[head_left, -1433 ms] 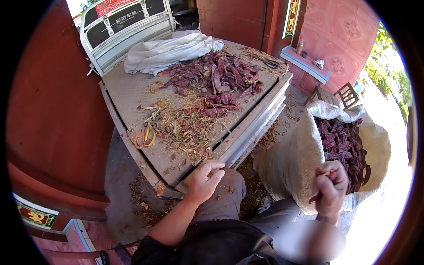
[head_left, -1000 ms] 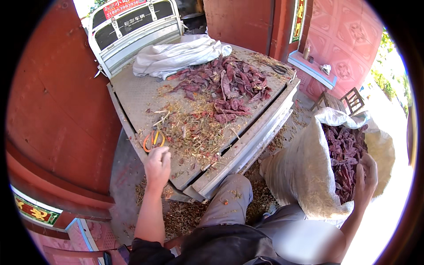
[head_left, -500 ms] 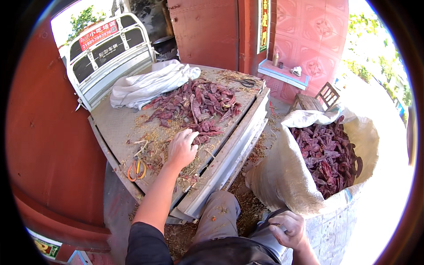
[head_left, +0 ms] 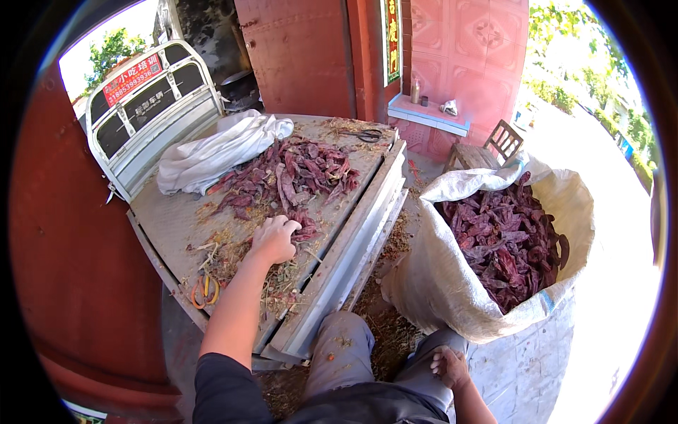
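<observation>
The right hand [head_left: 450,366], at the sack [head_left: 431,283] a second ago, is loosely curled at the right thigh [head_left: 428,353]; I can't tell if it's empty. The left hand [head_left: 274,242] has moved onto wrinkled, dark-red dried peppers [head_left: 305,225] on the truck bed [head_left: 166,220], fingers bent, grip hidden. Beyond, one long pepper [head_left: 286,186] lies lengthwise, roughly toward the person.

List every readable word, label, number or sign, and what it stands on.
Red sign on white rack: pale characters and a number, not copied.
Dark panel below, same rack: pale characters, not copied.
Tall plaque beside red door: gold characters, not copied.
Bottle: any label too small to read.
</observation>
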Motion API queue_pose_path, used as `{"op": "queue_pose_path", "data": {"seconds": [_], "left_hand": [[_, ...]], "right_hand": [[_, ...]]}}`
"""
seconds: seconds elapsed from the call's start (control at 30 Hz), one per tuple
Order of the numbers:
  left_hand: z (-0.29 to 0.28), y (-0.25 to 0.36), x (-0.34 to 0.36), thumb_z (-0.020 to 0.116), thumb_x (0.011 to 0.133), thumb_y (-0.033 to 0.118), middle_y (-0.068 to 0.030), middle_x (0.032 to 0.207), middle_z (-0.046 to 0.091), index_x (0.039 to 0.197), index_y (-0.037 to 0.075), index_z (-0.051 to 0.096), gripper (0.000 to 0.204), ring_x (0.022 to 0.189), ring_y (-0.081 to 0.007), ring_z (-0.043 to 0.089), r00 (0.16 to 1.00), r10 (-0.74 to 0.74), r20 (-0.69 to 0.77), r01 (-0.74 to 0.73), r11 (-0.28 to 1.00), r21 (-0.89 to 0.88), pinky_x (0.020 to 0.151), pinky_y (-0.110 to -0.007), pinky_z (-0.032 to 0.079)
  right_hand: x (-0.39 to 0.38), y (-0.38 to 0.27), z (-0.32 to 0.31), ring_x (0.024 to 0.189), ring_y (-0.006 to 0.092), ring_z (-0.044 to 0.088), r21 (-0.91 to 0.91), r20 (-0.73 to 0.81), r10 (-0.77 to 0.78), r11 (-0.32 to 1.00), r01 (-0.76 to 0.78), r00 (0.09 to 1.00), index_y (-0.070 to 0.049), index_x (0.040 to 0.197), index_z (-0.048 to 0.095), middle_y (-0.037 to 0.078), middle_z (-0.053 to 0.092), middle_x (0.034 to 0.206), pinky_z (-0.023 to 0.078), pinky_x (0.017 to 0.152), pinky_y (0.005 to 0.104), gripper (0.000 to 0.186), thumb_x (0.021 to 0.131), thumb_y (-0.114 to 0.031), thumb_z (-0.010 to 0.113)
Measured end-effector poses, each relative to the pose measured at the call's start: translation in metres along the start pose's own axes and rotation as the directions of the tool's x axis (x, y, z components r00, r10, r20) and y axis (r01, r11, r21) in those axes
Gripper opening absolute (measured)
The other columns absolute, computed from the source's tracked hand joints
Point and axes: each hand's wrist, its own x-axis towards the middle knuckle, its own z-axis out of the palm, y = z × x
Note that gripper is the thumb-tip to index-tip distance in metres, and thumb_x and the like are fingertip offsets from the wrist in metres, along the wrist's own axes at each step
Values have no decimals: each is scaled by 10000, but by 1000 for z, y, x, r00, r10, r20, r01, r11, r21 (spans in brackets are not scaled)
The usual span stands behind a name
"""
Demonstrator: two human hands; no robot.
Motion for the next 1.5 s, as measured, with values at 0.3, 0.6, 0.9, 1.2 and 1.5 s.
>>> {"op": "queue_pose_path", "data": {"seconds": [0.3, 0.6, 0.9, 1.2, 1.5], "left_hand": [[-5, -44, -100, 745, 801, 177, -164, 1417, 619, 1193, 133, 748, 394, 1304, -384, 582, 972, -56, -226, 23, 989, -145, 1093, -472, 477], [16, -51, -97, 736, 862, 149, -171, 1207, 726, 961, 38, 743, 148, 1158, -372, 669, 908, -91, -410, -13, 970, -242, 1012, -463, 522], [-4, -46, -105, 714, 930, 142, -186, 1016, 749, 1021, 13, 735, 158, 965, -378, 718, 842, -247, -479, 1, 890, -456, 876, -444, 562], [-30, 9, -130, 732, 933, 81, -193, 1017, 749, 1034, 3, 727, 128, 943, -369, 727, 820, -134, -556, -151, 887, -436, 838, -426, 575], [18, 162, -186, 762, 914, 81, -161, 1043, 771, 1280, -2, 649, 391, 952, -233, 753, 994, 104, 22, -40, 556, -830, 854, -351, 579]], "right_hand": [[10, -8, -1, 640, 203, 694, -70, 26, 90, 994, -88, 996, -31, 1089, 679, 65, 698, 831, 568, 558, 329, 217, 1055, -239, 622], [12, -4, -4, 633, 187, 697, -30, 62, 56, 998, -54, 997, -51, 1075, 674, 52, 706, 830, 578, 558, 313, 162, 1055, -200, 613], [10, 1, -1, 628, 176, 696, -53, 58, 8, 999, -5, 998, -49, 1083, 673, 50, 706, 828, 583, 546, 300, 141, 1052, -170, 607], [-2, -16, 28, 674, 166, 697, -404, 1, -61, 913, 57, 998, -20, 1028, 699, 55, 707, 847, 565, 608, 287, 187, 1028, -194, 631], [-56, -97, 209, 1088, 343, 664, -577, 762, -492, -218, 787, 422, -60, 1323, 615, 148, 675, 1159, 521, 937, 461, 520, 863, -228, 792]]}}
